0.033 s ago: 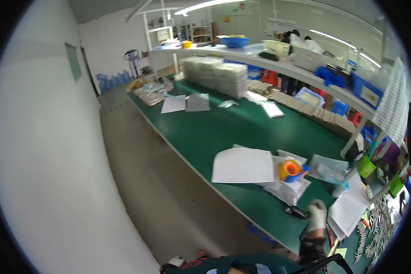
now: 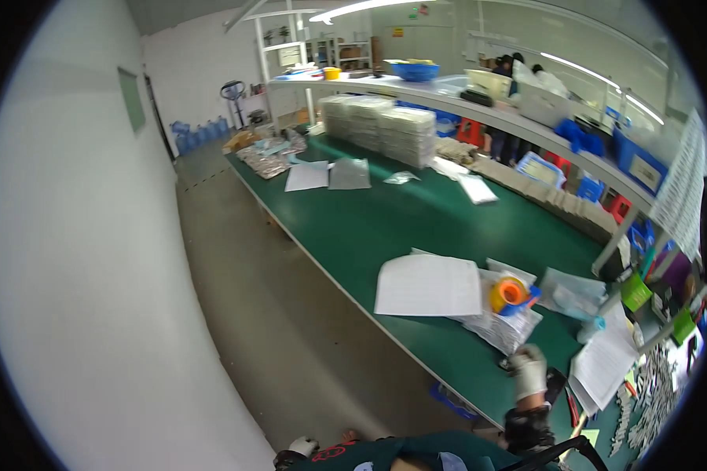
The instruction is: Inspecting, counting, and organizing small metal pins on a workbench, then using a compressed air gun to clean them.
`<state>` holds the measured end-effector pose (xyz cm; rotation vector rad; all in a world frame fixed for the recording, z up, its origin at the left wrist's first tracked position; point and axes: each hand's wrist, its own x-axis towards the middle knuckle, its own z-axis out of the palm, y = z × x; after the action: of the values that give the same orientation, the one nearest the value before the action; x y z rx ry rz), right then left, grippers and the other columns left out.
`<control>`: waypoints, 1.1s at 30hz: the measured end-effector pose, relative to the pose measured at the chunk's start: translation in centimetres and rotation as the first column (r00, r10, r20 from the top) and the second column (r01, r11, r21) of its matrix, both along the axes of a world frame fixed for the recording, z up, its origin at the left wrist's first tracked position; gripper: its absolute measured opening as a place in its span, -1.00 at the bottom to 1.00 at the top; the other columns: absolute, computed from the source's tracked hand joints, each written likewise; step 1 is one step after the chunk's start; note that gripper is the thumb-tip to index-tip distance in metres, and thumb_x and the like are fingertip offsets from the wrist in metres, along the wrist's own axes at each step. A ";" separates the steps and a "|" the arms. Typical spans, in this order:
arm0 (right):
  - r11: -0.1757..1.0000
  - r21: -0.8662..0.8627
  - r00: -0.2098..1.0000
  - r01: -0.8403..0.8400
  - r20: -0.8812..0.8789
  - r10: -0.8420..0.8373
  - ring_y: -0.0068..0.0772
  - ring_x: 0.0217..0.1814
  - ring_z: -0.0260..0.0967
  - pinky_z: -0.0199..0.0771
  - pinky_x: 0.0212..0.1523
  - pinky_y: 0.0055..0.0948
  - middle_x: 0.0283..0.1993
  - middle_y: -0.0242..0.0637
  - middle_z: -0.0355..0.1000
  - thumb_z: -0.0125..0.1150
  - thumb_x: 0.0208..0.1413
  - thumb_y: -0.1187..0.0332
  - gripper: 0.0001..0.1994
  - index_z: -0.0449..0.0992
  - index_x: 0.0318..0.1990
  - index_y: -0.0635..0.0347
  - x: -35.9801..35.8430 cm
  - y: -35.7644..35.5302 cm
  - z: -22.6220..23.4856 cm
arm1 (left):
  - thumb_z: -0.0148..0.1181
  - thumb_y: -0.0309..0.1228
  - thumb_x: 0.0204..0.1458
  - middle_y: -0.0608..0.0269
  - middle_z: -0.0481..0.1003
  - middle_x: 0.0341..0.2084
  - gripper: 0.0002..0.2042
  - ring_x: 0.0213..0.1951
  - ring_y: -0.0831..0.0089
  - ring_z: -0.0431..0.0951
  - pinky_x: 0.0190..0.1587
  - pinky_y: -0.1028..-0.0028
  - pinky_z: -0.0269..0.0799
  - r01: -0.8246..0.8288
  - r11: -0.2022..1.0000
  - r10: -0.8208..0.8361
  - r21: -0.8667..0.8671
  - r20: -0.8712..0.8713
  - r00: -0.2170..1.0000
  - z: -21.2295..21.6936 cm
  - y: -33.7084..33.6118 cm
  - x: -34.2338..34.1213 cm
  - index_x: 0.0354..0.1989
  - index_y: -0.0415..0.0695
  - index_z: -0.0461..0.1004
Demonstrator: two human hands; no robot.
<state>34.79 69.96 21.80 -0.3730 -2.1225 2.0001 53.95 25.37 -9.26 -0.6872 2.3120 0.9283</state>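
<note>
My right hand (image 2: 529,370), in a white glove with a dark wrist cuff, lies back-up on the near edge of the green table (image 2: 385,228). A small dark object (image 2: 556,385) sits just to its right, and nothing shows in the hand's grip. Just beyond the hand are a pile of clear plastic bags (image 2: 503,328), an orange and blue tape roll (image 2: 511,294) and a large white sheet (image 2: 430,286). My left hand (image 2: 301,447), also gloved in white, hangs low by my body over the floor, too small to read.
White papers (image 2: 605,365) and rows of small parts (image 2: 652,400) lie at the table's right end. Stacks of trays (image 2: 381,125) and loose bags stand at the far end. A shelf with blue bins (image 2: 573,133) runs along the right. A grey floor aisle (image 2: 275,314) and a white wall lie to the left.
</note>
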 end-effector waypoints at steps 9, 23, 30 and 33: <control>0.592 -0.401 0.412 -0.699 0.452 0.792 -0.60 -0.62 0.26 0.30 -0.61 -0.59 -0.56 -0.42 0.32 0.21 -0.09 0.42 -0.86 0.39 -0.36 0.18 -2.4 -28.7 -5.8 | -0.01 -0.17 -0.13 0.08 0.51 -0.50 -0.65 -0.39 0.23 0.52 -0.30 0.34 0.39 -0.419 0.908 0.415 0.010 0.123 0.902 0.3 -15.1 2.3 -0.30 -0.20 0.47; 0.485 -0.322 0.298 -0.813 0.486 0.822 -0.58 -0.61 0.26 0.34 -0.63 -0.56 -0.54 -0.40 0.30 0.12 -0.10 0.39 -0.86 0.37 -0.36 0.19 -28.5 -56.2 -5.5 | -0.05 -0.19 0.01 0.03 0.36 -0.09 -0.59 -0.10 0.14 0.35 -0.06 0.23 0.27 -0.817 0.426 0.788 0.389 0.284 0.546 -9.4 -33.1 -5.2 -0.02 -0.18 0.30; 0.069 -0.421 -0.117 -0.904 0.401 0.909 -0.67 -0.62 0.23 0.30 -0.61 -0.64 -0.57 -0.49 0.28 0.13 -0.06 0.37 -0.88 0.34 -0.37 0.14 -35.0 -76.6 -3.9 | -0.08 -0.20 -0.01 0.08 0.40 -0.28 -0.69 -0.25 0.22 0.40 -0.17 0.26 0.31 -0.813 0.512 0.787 0.276 0.229 0.573 -8.7 -43.4 -12.5 -0.19 -0.15 0.36; -0.037 -0.460 -0.222 -0.887 0.355 0.908 -0.69 -0.65 0.18 0.21 -0.66 -0.66 -0.60 -0.50 0.23 0.11 -0.05 0.36 -0.87 0.35 -0.33 0.12 -36.8 -84.2 -5.3 | -0.09 -0.21 -0.02 0.11 0.41 -0.36 -0.71 -0.32 0.25 0.42 -0.23 0.27 0.32 -0.798 0.558 0.784 0.227 0.170 0.596 -8.0 -51.3 -16.9 -0.26 -0.14 0.38</control>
<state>-1.99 -14.24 16.51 1.3715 -3.3192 2.7855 37.02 -25.97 -17.22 -1.6742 1.6957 1.5641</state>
